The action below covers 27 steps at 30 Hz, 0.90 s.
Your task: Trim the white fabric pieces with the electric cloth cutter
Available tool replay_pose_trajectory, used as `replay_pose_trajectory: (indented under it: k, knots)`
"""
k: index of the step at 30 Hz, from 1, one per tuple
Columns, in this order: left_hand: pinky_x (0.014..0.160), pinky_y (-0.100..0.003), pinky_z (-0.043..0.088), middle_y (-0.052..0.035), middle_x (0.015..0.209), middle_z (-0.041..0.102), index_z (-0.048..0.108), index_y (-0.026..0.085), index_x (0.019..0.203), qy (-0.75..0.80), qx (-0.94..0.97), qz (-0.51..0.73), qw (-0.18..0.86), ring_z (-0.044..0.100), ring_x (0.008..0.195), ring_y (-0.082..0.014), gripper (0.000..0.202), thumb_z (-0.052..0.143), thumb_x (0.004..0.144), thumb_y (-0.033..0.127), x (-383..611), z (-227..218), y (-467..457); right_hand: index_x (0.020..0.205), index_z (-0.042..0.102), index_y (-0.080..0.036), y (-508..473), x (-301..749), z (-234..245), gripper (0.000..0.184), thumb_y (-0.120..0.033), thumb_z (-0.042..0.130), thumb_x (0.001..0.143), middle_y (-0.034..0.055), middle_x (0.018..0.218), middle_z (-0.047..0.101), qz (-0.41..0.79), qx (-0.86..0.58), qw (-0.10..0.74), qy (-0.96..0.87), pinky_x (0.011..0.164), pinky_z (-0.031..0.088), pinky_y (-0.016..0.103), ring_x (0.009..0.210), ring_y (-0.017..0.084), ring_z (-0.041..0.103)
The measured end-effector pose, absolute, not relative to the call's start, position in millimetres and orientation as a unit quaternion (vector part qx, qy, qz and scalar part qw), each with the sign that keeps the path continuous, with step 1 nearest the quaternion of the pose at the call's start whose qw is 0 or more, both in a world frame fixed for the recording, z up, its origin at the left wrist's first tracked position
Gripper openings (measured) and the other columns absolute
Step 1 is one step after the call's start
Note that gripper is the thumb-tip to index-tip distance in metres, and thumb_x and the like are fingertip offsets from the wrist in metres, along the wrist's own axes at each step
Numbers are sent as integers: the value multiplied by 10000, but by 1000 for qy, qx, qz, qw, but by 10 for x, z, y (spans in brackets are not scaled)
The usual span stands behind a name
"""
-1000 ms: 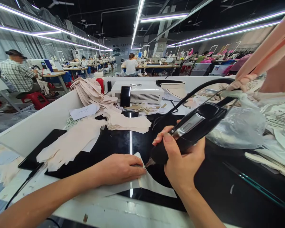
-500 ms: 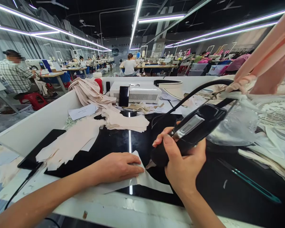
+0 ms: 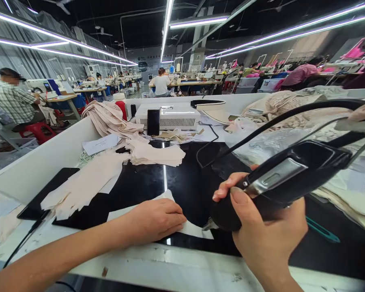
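My right hand point(image 3: 270, 235) is wrapped round a bulky black corded handheld tool point(image 3: 304, 166) with a silver plate on its side. The tool is tilted, and its small metal tip point(image 3: 209, 225) points down to the left, at the right end of a white fabric piece point(image 3: 197, 230). My left hand point(image 3: 158, 219) lies flat on that piece, its fingers close together and pressing it onto the glossy black work surface point(image 3: 188, 190). The left thumb is hidden. Part of the fabric shows behind the left hand's knuckles.
Stacked pale pink fabric pieces point(image 3: 88, 182) lie left, beside a black tablet-like slab point(image 3: 48, 194). A white vented box point(image 3: 170, 117) stands at the back with a phone point(image 3: 153, 122) before it. A slim teal tool point(image 3: 322, 230) lies right. The tool's cable point(image 3: 280, 115) arches overhead.
My right hand has moved right with the black tool, and its metal tip now shows at the fabric's end. My left hand stays on the fabric. The view has shifted slightly right.
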<state>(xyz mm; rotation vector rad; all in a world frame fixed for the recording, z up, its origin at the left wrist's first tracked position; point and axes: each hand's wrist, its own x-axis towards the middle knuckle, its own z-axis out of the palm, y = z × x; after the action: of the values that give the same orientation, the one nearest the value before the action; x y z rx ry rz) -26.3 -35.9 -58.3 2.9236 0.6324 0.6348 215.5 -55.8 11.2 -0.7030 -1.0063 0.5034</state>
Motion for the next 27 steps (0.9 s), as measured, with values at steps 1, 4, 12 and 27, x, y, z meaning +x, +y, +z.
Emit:
replay_pose_trajectory:
  k: [1,4,12,27]
  knots:
    - [1115,-319,753,-130,1306,894,873,171,1367,207,954,211,41,894,1186,-240,297,612,1387,312,-265,-580,-361,1170,831,-321,-558,2154,109,469,-459,1184,895,-62,909,856,232,-327,788,-466,565,723,319,627,178,774]
    - [1107,-316,748,-119,1311,894,865,174,1356,211,952,216,40,890,1173,-235,314,592,1399,321,-287,-553,-375,1121,822,-322,-562,2149,114,415,-403,1162,896,-64,901,854,225,-329,791,-465,540,707,316,617,181,770]
    - [1050,-316,739,-120,1344,871,833,208,1358,234,953,189,18,877,1184,-236,250,609,1392,311,-295,-499,-494,1171,804,-322,-597,2145,106,545,-583,1196,897,-38,891,860,217,-343,789,-461,521,699,355,599,203,758]
    - [1054,-329,753,-118,1351,843,793,203,1379,225,955,194,-14,864,1144,-233,134,668,1331,189,-190,-506,-650,1228,800,-338,-500,2018,174,584,-644,1187,915,-50,904,836,243,-310,788,-473,577,700,359,623,197,752]
